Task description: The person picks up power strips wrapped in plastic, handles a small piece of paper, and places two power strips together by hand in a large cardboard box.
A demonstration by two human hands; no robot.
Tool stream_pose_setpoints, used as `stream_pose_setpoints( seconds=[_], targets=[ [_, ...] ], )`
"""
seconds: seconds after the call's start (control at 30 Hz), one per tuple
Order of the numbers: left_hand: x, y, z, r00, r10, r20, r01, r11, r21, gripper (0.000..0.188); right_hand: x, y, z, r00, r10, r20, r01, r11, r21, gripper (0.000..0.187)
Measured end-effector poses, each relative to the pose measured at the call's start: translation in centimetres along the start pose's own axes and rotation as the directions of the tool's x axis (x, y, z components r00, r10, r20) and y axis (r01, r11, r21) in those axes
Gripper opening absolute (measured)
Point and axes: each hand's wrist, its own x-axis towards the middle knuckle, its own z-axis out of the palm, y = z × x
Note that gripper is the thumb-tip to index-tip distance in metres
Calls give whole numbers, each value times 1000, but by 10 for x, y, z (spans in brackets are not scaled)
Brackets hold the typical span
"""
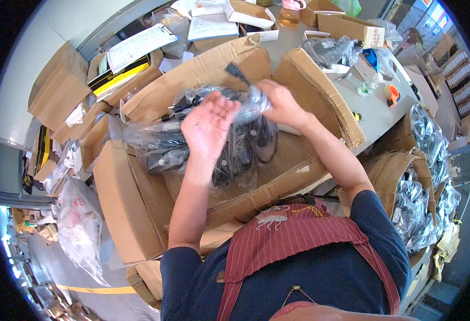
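Above a large open cardboard box (118, 200), my right hand (284, 104) grips a clear plastic bag (252, 107), blurred by motion. A black cable end with a plug-like tip (237, 73) sticks up beside the bag. My left hand (209, 125) is held palm up just left of the bag, its fingers loosely bent with nothing visible in the palm; whether its fingertips touch the bag I cannot tell. Below both hands, several bagged black cables (163, 152) lie heaped in the box, partly hidden by my left hand and wrist.
Clipboard (141, 47), papers and small cartons crowd the table's far side. An orange tape dispenser (391, 95) and bagged items (334, 51) lie at the right. More cartons of bagged black items (414, 206) stand at my right. A plastic bag (79, 224) hangs at the left.
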Motion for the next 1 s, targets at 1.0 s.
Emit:
stream_pose_setpoints(
  seconds=[1.0],
  targets=[
    [-5,-48,11,983,-20,-182,144,697,702,65,9,-21,-30,925,381,11,-180,411,893,75]
  ],
)
